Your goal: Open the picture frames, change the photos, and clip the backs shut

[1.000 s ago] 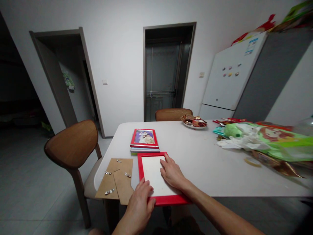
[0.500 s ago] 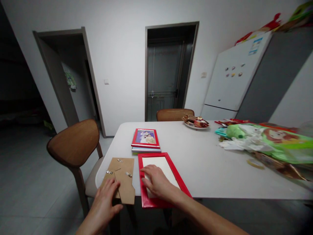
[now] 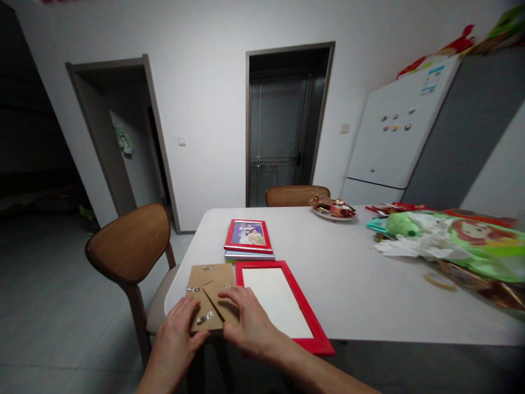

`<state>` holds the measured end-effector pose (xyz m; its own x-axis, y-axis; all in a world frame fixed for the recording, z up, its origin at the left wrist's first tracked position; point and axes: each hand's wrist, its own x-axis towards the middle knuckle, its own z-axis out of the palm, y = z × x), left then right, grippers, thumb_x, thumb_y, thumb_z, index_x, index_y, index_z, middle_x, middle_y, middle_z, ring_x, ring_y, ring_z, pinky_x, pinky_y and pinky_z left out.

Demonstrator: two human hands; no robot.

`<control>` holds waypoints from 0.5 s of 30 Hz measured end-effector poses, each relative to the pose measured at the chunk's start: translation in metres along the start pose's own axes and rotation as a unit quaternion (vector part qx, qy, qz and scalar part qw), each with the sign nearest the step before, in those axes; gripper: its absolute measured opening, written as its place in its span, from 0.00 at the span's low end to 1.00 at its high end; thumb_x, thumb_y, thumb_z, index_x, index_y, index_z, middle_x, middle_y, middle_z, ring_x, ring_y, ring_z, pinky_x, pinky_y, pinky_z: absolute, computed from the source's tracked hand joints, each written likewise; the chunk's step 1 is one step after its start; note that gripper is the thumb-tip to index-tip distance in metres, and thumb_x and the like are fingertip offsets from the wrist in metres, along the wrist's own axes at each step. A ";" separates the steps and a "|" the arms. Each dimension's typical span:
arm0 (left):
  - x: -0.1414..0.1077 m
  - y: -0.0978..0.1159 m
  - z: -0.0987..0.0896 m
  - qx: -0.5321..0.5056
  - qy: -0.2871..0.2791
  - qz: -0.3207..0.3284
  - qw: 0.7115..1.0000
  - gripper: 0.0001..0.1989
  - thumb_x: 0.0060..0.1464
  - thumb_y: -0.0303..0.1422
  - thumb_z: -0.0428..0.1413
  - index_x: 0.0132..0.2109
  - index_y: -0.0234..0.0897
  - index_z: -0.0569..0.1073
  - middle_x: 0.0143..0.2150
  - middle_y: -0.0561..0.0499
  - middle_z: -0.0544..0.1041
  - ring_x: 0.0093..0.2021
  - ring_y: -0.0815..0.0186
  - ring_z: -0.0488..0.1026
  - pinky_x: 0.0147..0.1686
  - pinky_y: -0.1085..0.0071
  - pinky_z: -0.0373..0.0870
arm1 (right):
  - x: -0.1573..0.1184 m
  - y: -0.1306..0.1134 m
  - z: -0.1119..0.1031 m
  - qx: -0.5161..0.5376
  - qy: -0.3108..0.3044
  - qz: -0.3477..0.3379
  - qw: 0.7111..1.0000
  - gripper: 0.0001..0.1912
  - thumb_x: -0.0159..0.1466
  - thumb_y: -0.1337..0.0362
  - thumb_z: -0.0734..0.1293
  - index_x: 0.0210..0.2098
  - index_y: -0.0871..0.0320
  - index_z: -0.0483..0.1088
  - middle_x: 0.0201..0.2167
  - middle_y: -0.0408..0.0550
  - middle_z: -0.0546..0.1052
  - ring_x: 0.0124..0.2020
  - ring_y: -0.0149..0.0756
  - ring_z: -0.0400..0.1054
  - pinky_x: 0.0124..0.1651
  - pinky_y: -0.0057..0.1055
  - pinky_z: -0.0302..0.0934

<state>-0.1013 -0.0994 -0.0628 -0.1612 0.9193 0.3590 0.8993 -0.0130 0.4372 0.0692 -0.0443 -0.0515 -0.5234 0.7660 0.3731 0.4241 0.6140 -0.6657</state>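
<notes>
A brown picture frame backing board [image 3: 209, 300] with metal clips and a stand flap lies at the table's near left corner, its near end past the edge. My left hand [image 3: 176, 331] grips its left near corner, thumb at the front edge. On the board's right side, my right hand [image 3: 251, 324] has its fingers curled over the face and the thumb at the near edge. Right of the board, partly behind my right forearm, lies a red picture frame [image 3: 296, 290] with a white sheet [image 3: 274, 298] inside.
Behind them on the white table [image 3: 348, 295] sits a stack topped by a red-framed photo [image 3: 248, 235]. A plate of items [image 3: 334, 208] stands at the back, and green packaging [image 3: 459, 241] with crumpled white paper lies right. Wooden chairs [image 3: 131, 246] stand left and behind.
My right hand has moved left from the red frame onto the backing board. The board has shifted slightly, and its stand flap now sits at a different angle. My left hand stays at its edge.
</notes>
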 end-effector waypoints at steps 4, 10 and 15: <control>0.000 0.042 0.006 -0.056 0.004 0.076 0.996 0.20 0.37 0.25 0.57 0.42 0.38 0.68 0.50 0.46 0.69 0.52 0.57 0.63 0.51 0.59 0.60 | -0.024 0.013 -0.048 -0.002 0.013 0.022 1.000 0.23 0.44 0.71 0.59 0.41 0.56 0.66 0.46 0.50 0.65 0.49 0.39 0.56 0.51 0.38 0.51; 0.002 0.088 0.041 -0.112 -0.123 0.123 0.978 0.17 0.37 0.26 0.59 0.39 0.35 0.69 0.49 0.43 0.69 0.51 0.58 0.63 0.50 0.63 0.61 | -0.060 0.047 -0.092 -0.072 -0.004 0.108 0.992 0.21 0.44 0.70 0.59 0.38 0.57 0.68 0.46 0.51 0.66 0.49 0.40 0.57 0.53 0.37 0.50; 0.004 0.090 0.057 -0.094 -0.154 0.115 0.977 0.12 0.40 0.27 0.58 0.36 0.35 0.70 0.48 0.44 0.70 0.50 0.59 0.64 0.50 0.64 0.60 | -0.062 0.067 -0.088 -0.105 -0.029 0.089 0.990 0.20 0.46 0.69 0.59 0.39 0.59 0.69 0.47 0.53 0.66 0.49 0.40 0.57 0.51 0.37 0.50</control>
<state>0.0027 -0.0748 -0.0692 0.1927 0.9578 0.2131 0.8024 -0.2788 0.5277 0.1951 -0.0344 -0.0626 -0.4663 0.8569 0.2198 0.6542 0.5013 -0.5664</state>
